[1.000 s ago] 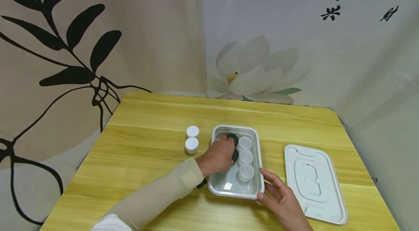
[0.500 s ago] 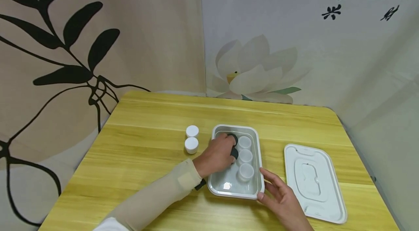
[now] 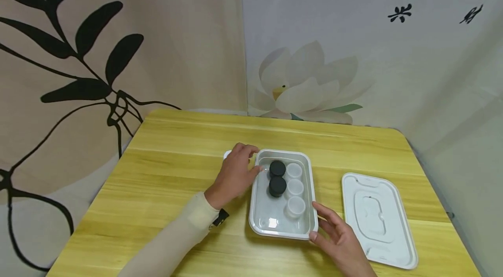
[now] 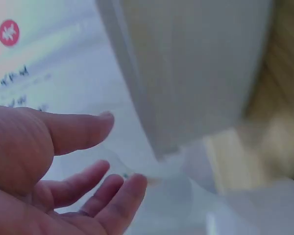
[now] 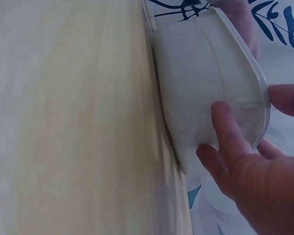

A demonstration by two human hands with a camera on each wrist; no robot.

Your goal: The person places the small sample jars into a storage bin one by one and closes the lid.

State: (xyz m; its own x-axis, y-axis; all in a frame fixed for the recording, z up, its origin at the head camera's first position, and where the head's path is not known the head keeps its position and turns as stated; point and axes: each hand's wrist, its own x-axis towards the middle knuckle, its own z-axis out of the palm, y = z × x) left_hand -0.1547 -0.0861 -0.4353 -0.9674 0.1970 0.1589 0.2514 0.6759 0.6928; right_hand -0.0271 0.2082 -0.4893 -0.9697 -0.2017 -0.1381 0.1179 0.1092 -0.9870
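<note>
A white plastic box [image 3: 271, 224] lies open on the table. Inside it, two small black jars [image 3: 277, 186] stand beside a row of three translucent white jars [image 3: 295, 207]. My left hand [image 3: 234, 176] is just left of the box, fingertips near its left rim; in the left wrist view its fingers are spread and hold nothing, next to the blurred box wall [image 4: 196, 68]. Behind this hand shows the edge of a white jar lid [image 3: 226, 154]. My right hand [image 3: 338, 240] holds the box's near right corner, thumb at the rim and fingers against the outer wall [image 5: 191, 83].
A white box lid [image 3: 379, 220] lies flat on the wooden table [image 3: 188, 133] to the right of the box. Behind the table hangs a printed cloth [image 3: 188, 41] with leaves and a lotus.
My left hand has let go of the black jars and come out of the box to the left, now covering most of the white jars there. My right hand has stayed put.
</note>
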